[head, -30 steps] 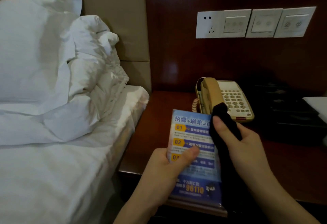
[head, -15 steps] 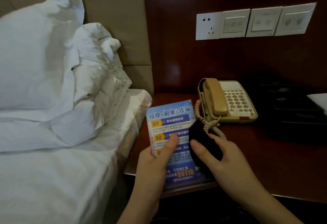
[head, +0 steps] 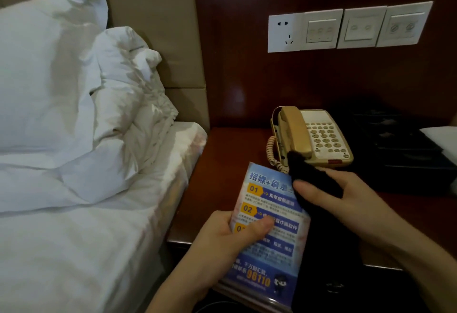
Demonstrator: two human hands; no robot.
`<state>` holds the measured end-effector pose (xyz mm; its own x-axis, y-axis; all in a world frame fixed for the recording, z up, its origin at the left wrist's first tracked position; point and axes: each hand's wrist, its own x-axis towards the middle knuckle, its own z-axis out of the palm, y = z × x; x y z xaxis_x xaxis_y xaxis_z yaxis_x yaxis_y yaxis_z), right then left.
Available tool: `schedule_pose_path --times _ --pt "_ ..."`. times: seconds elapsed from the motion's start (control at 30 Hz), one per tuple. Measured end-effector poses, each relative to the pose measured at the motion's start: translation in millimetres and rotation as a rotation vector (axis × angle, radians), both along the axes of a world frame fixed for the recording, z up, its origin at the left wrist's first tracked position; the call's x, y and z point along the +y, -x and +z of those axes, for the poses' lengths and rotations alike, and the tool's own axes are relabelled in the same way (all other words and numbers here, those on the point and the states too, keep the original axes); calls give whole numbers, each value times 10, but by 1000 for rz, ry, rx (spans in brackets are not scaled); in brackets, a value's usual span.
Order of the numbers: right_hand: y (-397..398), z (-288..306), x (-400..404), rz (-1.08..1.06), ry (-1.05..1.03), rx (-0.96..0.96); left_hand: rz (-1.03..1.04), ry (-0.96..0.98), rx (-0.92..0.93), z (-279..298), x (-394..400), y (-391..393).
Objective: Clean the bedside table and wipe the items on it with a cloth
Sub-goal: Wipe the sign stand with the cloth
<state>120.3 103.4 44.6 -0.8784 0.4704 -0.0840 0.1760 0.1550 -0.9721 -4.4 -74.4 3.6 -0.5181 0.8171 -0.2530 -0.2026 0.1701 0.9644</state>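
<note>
My left hand (head: pixel 222 241) grips a blue printed sign card (head: pixel 269 233) in a clear stand, thumb across its front, above the front edge of the dark wooden bedside table (head: pixel 230 164). My right hand (head: pixel 343 201) holds a black cloth (head: pixel 314 179) against the card's upper right corner; the cloth hangs down along the card's right side. A beige corded telephone (head: pixel 316 137) sits on the table behind the hands, its handset on the cradle.
A bed with white sheets and heaped pillows (head: pixel 61 95) lies to the left of the table. A wall socket and switch plates (head: pixel 346 28) are on the wood panel above. A black tray (head: pixel 395 144) and something white (head: pixel 442 139) sit at the right.
The card and cloth have come up and toward me, from low over the table to in front of the telephone. The cloth has shifted from the card's middle right to its upper right corner.
</note>
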Motion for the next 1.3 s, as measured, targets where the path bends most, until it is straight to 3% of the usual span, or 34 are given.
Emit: schedule_pose_path --times 0.13,0.37,0.47,0.63,0.77,0.87,0.97,1.2,1.3 --pt "-103 56 96 274 -51 -273 -176 106 26 22 -106 99" --pt "-71 -75 -19 304 7 -250 -320 175 75 23 -193 176" --pt "-56 -86 -22 178 65 -144 -174 121 89 37 -130 146" --pt "-53 -106 -93 -89 51 84 444 -105 158 15 -41 142" --pt "39 -215 -253 -260 61 225 676 -64 231 -120 21 105" --pt "107 -283 -357 -340 153 291 724 -122 100 -156 103 13" --pt "138 -272 -373 -285 171 239 692 -133 33 -121 103 50" --pt "73 -151 -171 -228 97 155 499 -96 170 -111 -9 185" --pt "111 -226 -261 -221 102 151 533 -193 4 -122 -22 211"
